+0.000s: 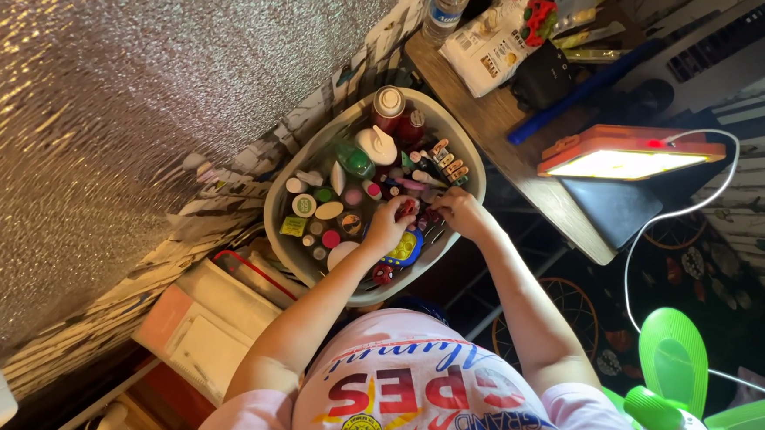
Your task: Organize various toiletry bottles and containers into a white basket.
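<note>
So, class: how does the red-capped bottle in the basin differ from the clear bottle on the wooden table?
The red-capped bottle is short, dark and reddish; the clear bottle is taller and see-through with a blue label. The first stands in the grey basin, the second on the wooden table. Both are capped.

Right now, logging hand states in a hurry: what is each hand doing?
Left hand: curled over small items in the grey basin; whether it holds one cannot be told.
Right hand: fingers bent down among the items; grip cannot be told.
</note>
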